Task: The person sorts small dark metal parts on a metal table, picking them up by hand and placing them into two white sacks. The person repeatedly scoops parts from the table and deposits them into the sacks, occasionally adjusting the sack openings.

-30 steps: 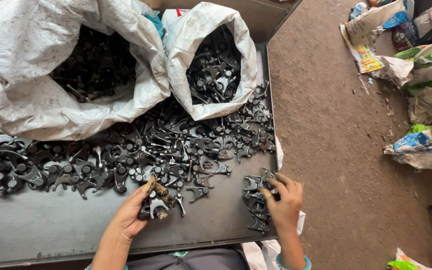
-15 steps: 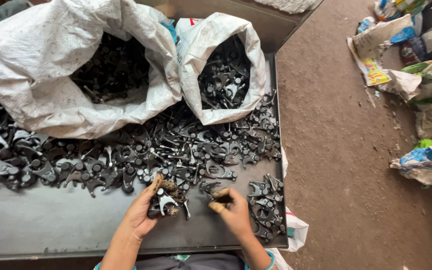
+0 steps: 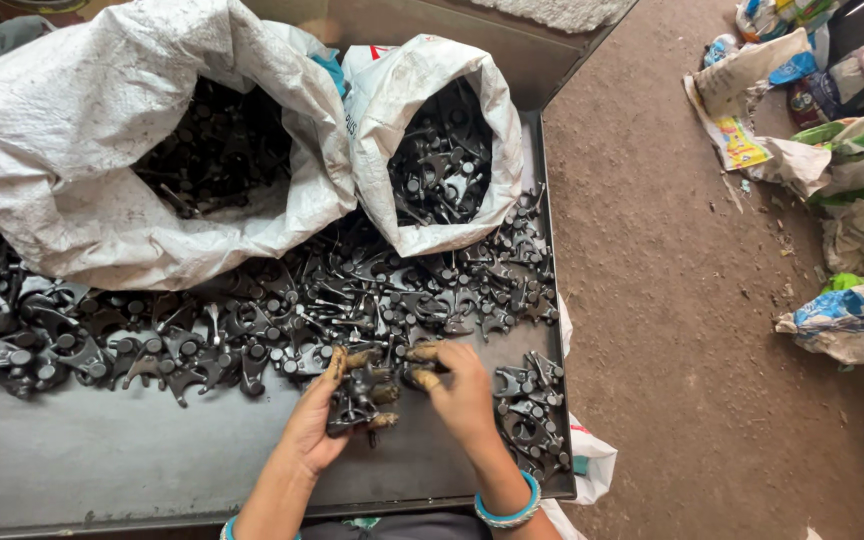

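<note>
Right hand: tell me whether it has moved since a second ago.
Yes. The right hand has come leftward, away from the small pile of black metal parts near the tray's right edge, and now meets the left hand over one part.

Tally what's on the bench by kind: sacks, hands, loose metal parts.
White woven sacks: 2, a large one and a smaller one, both holding dark metal parts
Hands: 2, left hand and right hand, each gripping dark parts
Loose dark metal parts: too many to count
Total countable: 4

brown dirt floor, litter rt.
</note>
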